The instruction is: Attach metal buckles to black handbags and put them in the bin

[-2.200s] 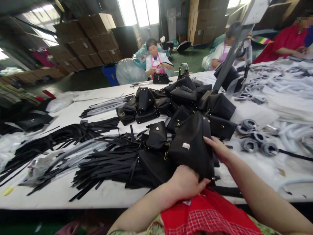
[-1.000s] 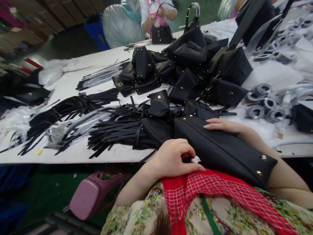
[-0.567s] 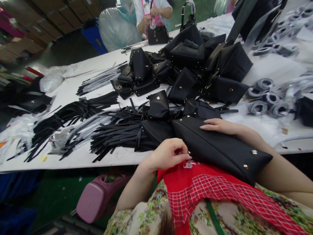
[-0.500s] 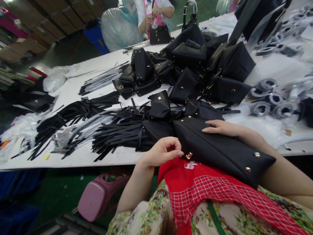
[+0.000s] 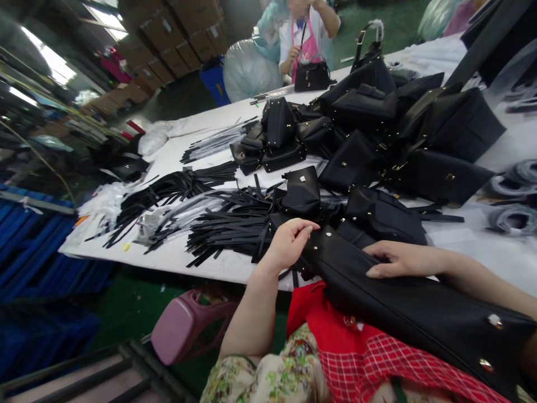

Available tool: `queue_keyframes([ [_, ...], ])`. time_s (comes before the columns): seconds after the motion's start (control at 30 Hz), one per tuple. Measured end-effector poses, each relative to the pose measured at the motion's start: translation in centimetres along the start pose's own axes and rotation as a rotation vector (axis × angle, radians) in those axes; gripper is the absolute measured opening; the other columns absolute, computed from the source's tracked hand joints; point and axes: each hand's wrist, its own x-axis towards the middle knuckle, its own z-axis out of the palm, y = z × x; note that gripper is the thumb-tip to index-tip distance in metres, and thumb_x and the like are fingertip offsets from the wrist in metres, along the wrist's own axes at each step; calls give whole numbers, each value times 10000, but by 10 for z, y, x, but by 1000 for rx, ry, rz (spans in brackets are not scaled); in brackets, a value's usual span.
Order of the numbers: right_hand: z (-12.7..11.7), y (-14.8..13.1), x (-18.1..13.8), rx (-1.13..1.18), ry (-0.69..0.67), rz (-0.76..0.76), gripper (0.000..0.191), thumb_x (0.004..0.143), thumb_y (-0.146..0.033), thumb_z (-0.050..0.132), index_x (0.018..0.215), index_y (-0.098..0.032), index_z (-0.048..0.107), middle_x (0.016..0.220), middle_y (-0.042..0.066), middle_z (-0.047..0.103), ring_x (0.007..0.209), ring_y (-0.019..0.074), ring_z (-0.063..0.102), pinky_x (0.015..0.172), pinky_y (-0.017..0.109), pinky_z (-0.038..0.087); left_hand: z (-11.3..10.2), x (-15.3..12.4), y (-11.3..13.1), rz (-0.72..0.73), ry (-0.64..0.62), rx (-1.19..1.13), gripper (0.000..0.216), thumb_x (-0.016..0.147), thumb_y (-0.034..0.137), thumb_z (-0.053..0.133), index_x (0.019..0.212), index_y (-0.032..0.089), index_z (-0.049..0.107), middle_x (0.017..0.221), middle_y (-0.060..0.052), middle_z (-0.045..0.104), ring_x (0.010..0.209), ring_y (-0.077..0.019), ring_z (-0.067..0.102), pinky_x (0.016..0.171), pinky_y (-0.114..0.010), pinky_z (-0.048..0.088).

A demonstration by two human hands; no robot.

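A black handbag lies on its side across my lap and the table's front edge. Small metal studs, some with white wrapping, show near both ends of its long bottom. My right hand grips the bag's upper edge, thumb on the bottom panel and fingers over the far side. Close to the bag's left end is my left hand, thumb and forefinger pinched together. Whatever sits in that pinch, if anything, is too small to make out.
Black handbags are heaped mid-table. Bundles of black straps lie left of them, wrapped rolls to the right. A pink stool stands below the table edge. Across the table, a person in a pink apron handles another bag.
The bag has turned, so its studded bottom faces up more. My left hand has moved from a gold fitting to the bag's left end. The right hand has shifted its hold; the view swung left.
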Motion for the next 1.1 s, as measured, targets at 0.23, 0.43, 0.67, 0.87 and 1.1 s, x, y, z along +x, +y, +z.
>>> queue_keyframes([
  [0.23, 1, -6, 6, -103, 3, -20, 437, 840, -570, 555, 979, -169, 658, 959, 34, 665, 872, 245, 605, 708, 271, 451, 2, 16, 14, -37, -196, 254, 160, 817, 301, 622, 849, 172, 712, 858, -33, 706, 790, -176, 624, 762, -277, 477],
  [0.43, -1, -4, 4, -123, 32, -18, 480, 838, -592, 547, 992, -151, 655, 954, 45, 653, 841, 228, 594, 696, 271, 444, -2, 29, 18, -93, -284, 313, 217, 810, 360, 627, 760, 157, 685, 700, -11, 666, 658, -149, 587, 627, -254, 418],
  [0.67, -2, 0, 1, -79, 69, -19, 473, 815, -599, 569, 967, -162, 668, 932, 41, 654, 829, 226, 590, 681, 269, 445, 2, 37, 6, -176, -334, 7, 248, 772, 378, 659, 738, 134, 634, 632, 24, 550, 565, -89, 470, 531, -204, 353],
  [0.87, -4, 5, 1, -66, 90, -16, 511, 820, -607, 563, 1011, -146, 669, 947, 46, 662, 851, 224, 606, 697, 264, 459, 2, 32, 5, -245, -357, -527, 331, 768, 440, 692, 763, 147, 538, 553, 76, 404, 445, -37, 324, 413, -154, 227],
  [1.1, -18, 12, 14, 10, 209, 37, 521, 768, -641, 595, 902, -146, 685, 807, 18, 655, 716, 165, 580, 629, 244, 432, 6, 25, 30, -82, -363, -685, 224, 805, 260, 686, 743, 143, 505, 846, -24, 589, 626, -68, 547, 572, -185, 461],
])
